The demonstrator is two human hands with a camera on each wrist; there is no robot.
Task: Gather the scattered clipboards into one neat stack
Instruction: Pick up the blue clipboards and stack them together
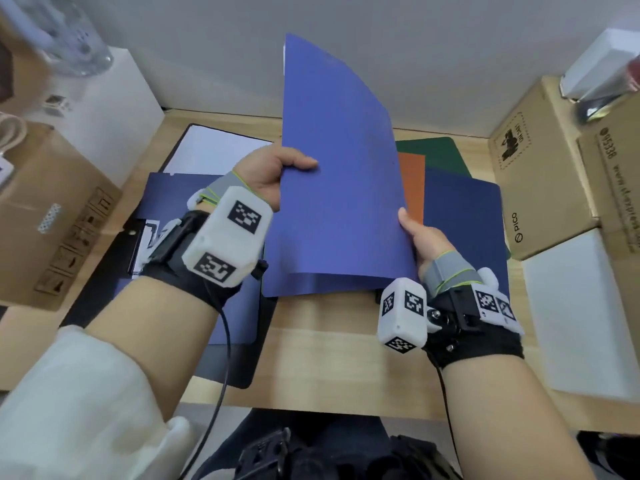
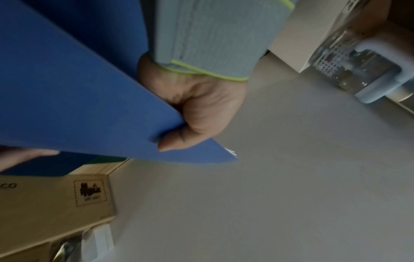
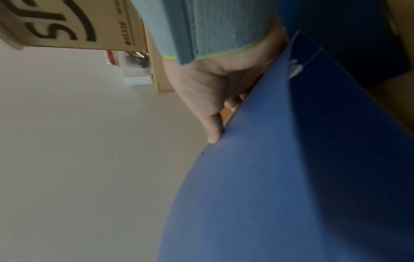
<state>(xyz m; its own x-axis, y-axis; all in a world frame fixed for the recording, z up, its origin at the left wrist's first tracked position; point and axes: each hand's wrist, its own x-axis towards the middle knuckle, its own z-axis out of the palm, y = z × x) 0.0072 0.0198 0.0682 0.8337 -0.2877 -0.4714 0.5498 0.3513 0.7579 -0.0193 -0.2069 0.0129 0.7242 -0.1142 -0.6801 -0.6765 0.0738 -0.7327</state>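
I hold a blue clipboard (image 1: 336,188) tilted up over the middle of the wooden table (image 1: 329,362). My left hand (image 1: 277,171) grips its left edge with the thumb on the front face. My right hand (image 1: 420,239) grips its right edge lower down. In the left wrist view the left hand (image 2: 190,109) pinches the blue clipboard (image 2: 67,106); in the right wrist view the right hand (image 3: 208,99) clasps the blue clipboard (image 3: 291,177). Flat on the table lie a dark blue clipboard (image 1: 464,230), an orange one (image 1: 412,188), a green one (image 1: 436,154), and on the left a navy clipboard (image 1: 173,192) and a white-paper clipboard (image 1: 211,148).
Cardboard boxes (image 1: 540,168) stand along the right edge, with a white box (image 1: 581,323) in front of them. A brown box (image 1: 48,216) and a white block (image 1: 110,109) with a glass jar (image 1: 69,39) stand on the left. A grey wall rises behind.
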